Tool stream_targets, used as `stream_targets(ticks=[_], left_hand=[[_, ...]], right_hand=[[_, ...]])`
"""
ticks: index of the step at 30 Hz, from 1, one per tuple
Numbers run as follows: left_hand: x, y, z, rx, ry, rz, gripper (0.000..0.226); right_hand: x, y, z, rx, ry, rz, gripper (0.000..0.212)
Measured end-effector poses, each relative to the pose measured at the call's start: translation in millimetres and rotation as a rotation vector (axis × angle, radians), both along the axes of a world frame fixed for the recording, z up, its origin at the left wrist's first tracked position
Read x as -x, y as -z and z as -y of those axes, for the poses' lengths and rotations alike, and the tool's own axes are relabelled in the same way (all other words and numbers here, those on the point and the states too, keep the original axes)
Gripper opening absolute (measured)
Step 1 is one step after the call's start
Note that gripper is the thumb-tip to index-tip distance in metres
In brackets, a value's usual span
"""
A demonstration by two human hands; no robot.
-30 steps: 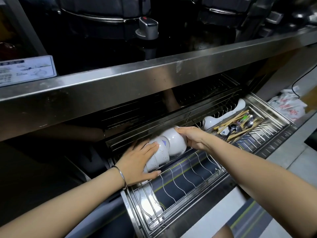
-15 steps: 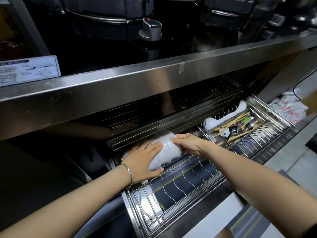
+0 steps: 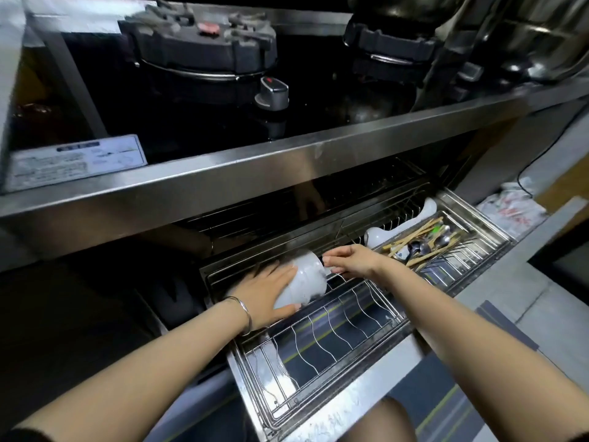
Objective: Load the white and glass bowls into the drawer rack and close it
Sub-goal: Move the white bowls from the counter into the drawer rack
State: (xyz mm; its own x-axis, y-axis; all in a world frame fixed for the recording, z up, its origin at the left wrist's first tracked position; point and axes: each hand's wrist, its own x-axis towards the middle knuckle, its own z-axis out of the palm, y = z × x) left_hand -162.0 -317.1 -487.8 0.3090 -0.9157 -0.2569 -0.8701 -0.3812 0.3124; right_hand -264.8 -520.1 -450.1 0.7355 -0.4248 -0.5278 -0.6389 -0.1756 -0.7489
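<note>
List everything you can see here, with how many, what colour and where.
white bowls: nested stack, count unclear, white, on their side, rack's back left
drawer rack: one, steel wire, pulled out
cutlery tray: one, steel, rack's right end
chopsticks: several, tan, in the tray
spoons: several, silver, in the tray
white utensil: one, white, behind the tray
pressure cookers: two, black lids, top of view
label: one, white, upper left
plastic bag: one, white and red, far right
bracelet: one, silver, left wrist
left hand: flat against the bowls
right hand: fingertips at the bowls' base
</note>
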Motion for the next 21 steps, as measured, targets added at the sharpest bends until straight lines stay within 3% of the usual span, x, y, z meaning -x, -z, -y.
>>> stream_targets(ticks=[5,12,16,21], left_hand=[[10,-51,-7,0.2,0.002,0.003,0.076],[33,-169,-26,0.576,0.081,0.043,0.067],[35,-238,-58,0.764,0.123,0.113,0.064],[9,-310,-119,0.927,0.019,0.273,0.066]], right_hand=[[37,-60,-13,0.062,0.047,0.184,0.027],[69,-165,-64,0.357,0.045,0.563,0.022],[66,-222,-97,0.456,0.035,0.734,0.025],[35,-278,-141,0.468,-0.093,0.824,0.039]])
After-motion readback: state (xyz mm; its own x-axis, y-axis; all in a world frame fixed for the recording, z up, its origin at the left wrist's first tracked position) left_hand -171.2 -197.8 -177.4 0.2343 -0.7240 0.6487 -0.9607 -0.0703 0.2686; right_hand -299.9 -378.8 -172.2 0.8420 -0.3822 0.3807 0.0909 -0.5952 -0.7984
